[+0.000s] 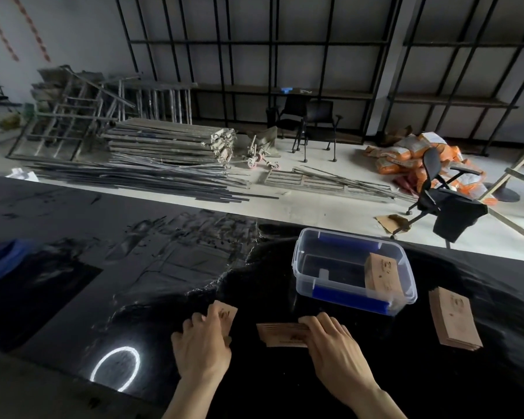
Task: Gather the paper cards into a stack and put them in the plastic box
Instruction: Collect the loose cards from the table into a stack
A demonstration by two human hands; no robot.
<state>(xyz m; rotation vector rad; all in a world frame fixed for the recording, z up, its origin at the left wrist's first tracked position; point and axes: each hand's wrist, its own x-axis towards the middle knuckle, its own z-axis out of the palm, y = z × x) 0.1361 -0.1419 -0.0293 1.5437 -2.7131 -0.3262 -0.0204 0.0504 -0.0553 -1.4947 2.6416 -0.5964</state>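
Note:
Brown paper cards lie on a glossy black table [285,388]. My left hand [201,343] holds a small bunch of cards [227,316] that sticks up past my fingers. My right hand [336,346] presses its fingers on a flat pile of cards [280,334] just right of it. A third stack of cards [454,319] lies apart at the right. The clear plastic box [303,255], with blue handle clips, stands behind my right hand. One bundle of cards [383,276] leans against the box's right inner wall.
A white ring of reflected light [117,368] shines on the table left of my left hand. A blue object [0,261] sits at the table's left edge. Beyond the table are metal frames, rods, chairs and orange sacks on the floor.

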